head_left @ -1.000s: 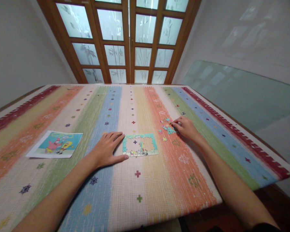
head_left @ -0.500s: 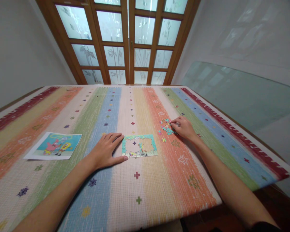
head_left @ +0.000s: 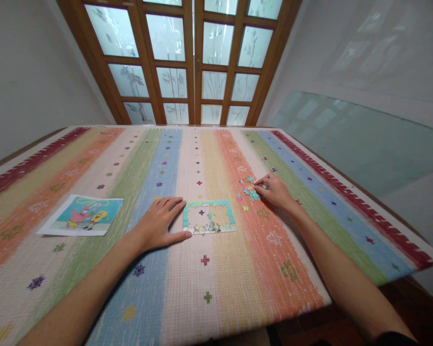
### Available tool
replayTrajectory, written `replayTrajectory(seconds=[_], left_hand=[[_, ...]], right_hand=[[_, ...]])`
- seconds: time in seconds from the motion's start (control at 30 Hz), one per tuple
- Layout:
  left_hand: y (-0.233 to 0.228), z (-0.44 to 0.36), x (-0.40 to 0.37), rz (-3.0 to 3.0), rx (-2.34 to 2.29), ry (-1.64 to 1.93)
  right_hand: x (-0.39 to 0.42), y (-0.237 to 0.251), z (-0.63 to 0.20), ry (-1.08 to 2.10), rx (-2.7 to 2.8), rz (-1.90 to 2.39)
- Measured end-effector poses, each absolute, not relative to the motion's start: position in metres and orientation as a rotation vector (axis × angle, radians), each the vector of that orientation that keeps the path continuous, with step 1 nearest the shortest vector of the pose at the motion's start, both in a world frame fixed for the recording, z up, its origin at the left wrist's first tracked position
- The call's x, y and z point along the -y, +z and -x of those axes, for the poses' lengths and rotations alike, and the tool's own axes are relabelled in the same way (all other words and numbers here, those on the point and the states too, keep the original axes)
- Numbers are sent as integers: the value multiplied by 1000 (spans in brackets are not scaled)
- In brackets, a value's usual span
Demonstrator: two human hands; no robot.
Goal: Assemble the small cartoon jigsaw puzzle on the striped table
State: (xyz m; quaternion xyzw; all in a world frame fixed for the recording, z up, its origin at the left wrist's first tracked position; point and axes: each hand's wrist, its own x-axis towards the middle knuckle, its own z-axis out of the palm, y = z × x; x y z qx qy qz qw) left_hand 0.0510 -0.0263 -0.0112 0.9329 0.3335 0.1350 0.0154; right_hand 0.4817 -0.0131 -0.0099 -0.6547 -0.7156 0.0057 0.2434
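A wooden door [head_left: 195,62] with frosted glass panes fills the far wall, and a pane of glass [head_left: 364,144] leans against the wall on the right. Below them a table [head_left: 216,269] spreads wide under a striped cloth of red, orange, green, blue and cream bands dotted with small crosses.

On the left of the cloth lies a printed cartoon picture [head_left: 82,215], flat and well apart from everything else. Near the middle sits a partly built jigsaw [head_left: 209,216]: its teal border is joined all round and the lower edge is filled in, while the centre shows bare cloth.

The left hand [head_left: 159,224] lies palm down with fingers spread flat, holding nothing, its thumb touching the jigsaw's lower left corner and its fingertips just beside the left border.

To the right of the jigsaw, on the orange stripe, a small scatter of loose pieces [head_left: 249,191] lies on the cloth. The right hand [head_left: 274,191] rests at that scatter, fingers curled together and the fingertips down among the pieces; it seems to pinch one, though it is too small to tell.
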Motion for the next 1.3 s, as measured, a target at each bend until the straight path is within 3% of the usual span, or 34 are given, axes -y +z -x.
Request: replayTrajectory(seconds=[0.9, 1.3], left_hand=[[-12, -51, 27, -2879, -1026, 461], [-10, -51, 27, -2867, -1037, 441]], right_hand=[[24, 9, -469, 323, 1714, 1680], [58, 25, -403, 1192, 1506, 1389]])
